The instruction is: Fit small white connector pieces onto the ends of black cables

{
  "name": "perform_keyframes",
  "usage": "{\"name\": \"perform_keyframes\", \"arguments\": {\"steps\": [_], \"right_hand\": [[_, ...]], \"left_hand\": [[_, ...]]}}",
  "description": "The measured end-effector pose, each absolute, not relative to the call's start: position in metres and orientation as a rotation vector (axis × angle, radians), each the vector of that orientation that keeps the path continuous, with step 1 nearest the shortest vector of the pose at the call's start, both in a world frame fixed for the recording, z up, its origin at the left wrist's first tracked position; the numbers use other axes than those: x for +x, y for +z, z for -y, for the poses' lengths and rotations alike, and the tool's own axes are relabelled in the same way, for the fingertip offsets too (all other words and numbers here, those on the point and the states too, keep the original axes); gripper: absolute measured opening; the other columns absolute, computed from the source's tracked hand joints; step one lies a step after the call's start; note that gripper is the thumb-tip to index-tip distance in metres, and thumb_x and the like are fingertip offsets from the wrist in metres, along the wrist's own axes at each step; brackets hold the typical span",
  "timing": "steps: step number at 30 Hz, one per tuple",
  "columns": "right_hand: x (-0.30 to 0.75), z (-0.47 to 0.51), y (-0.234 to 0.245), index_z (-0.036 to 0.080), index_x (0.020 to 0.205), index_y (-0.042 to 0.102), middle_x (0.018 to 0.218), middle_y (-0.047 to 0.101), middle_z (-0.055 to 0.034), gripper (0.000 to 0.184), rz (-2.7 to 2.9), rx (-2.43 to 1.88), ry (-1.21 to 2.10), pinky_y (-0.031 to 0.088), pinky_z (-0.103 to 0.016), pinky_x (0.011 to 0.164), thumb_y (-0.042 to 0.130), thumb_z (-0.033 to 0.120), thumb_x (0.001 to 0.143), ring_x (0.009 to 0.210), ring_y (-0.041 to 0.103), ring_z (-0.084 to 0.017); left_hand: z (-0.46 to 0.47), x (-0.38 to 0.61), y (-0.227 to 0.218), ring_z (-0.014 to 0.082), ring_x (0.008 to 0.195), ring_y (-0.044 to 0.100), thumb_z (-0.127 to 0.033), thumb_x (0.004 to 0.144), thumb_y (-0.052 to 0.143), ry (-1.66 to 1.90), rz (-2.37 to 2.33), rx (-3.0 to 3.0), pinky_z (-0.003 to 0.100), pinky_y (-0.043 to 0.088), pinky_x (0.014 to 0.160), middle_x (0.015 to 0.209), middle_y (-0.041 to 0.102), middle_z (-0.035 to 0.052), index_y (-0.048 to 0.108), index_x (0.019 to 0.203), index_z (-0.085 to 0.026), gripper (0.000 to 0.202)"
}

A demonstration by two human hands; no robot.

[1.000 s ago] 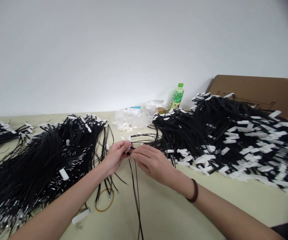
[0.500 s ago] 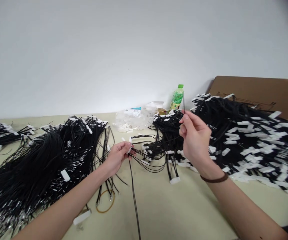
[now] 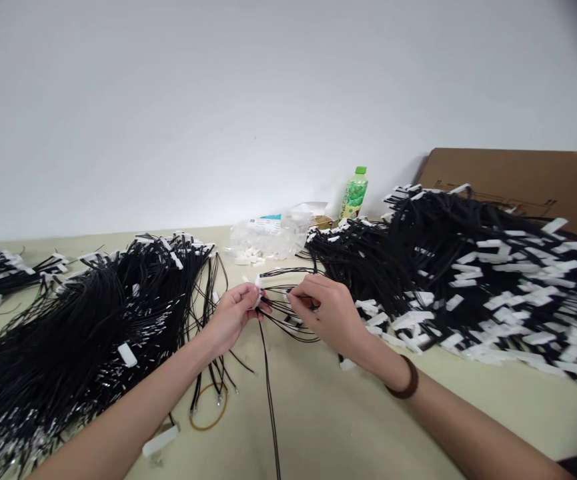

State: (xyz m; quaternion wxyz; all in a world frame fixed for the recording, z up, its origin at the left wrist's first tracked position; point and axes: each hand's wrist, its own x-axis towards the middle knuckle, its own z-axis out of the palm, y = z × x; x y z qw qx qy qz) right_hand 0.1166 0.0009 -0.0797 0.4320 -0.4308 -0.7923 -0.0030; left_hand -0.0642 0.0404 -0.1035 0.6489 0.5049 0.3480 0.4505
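My left hand [image 3: 233,313] is closed in a pinch on a small white connector [image 3: 257,291], from which a black wire [image 3: 269,387] hangs down toward me. My right hand [image 3: 329,313] is closed too, its fingertips pinching thin black wires [image 3: 288,313] just right of the connector, at the edge of the big right-hand pile. The two hands are a few centimetres apart over the beige table [image 3: 328,420].
A large heap of black wires with white connectors [image 3: 468,280] fills the right side, another heap of black wires [image 3: 78,327] the left. Behind lie a clear bag of white connectors [image 3: 268,241], a green bottle [image 3: 354,193] and a cardboard sheet [image 3: 518,180]. A rubber band [image 3: 208,410] lies near me.
My right hand, which had lifted a wire up by the bottle half a second ago, has come back down next to my left hand. The left hand has stayed put.
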Motion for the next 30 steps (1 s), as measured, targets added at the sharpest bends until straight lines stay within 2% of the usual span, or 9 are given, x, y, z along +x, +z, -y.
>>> {"name": "perform_keyframes", "arguments": {"steps": [16, 30], "right_hand": [[0.1178, -0.0016, -0.0792, 0.016, 0.069, 0.058, 0.066, 0.053, -0.0008, 0.016, 2.021, -1.152, 0.130, 0.031, -0.022, 0.056, 0.048, 0.017, 0.082, 0.060, 0.044, -0.010], [0.1173, -0.0038, -0.0784, 0.016, 0.064, 0.047, 0.065, 0.051, 0.0015, 0.021, 2.078, -1.200, 0.244, 0.030, -0.023, 0.057, 0.043, 0.014, 0.084, 0.061, 0.044, -0.010]], "left_hand": [[-0.0388, -0.0641, -0.1029, 0.0107, 0.061, 0.054, -0.038, 0.069, 0.066, 1.027, -0.794, 1.139, 0.022, 0.041, 0.054, 0.067, 0.056, -0.0003, 0.055, 0.070, -0.015, 0.026], [-0.0380, -0.0635, -0.1033, 0.0121, 0.060, 0.056, -0.040, 0.067, 0.068, 1.001, -0.801, 1.187, 0.023, 0.042, 0.054, 0.069, 0.058, 0.0012, 0.057, 0.072, -0.014, 0.029]]}}
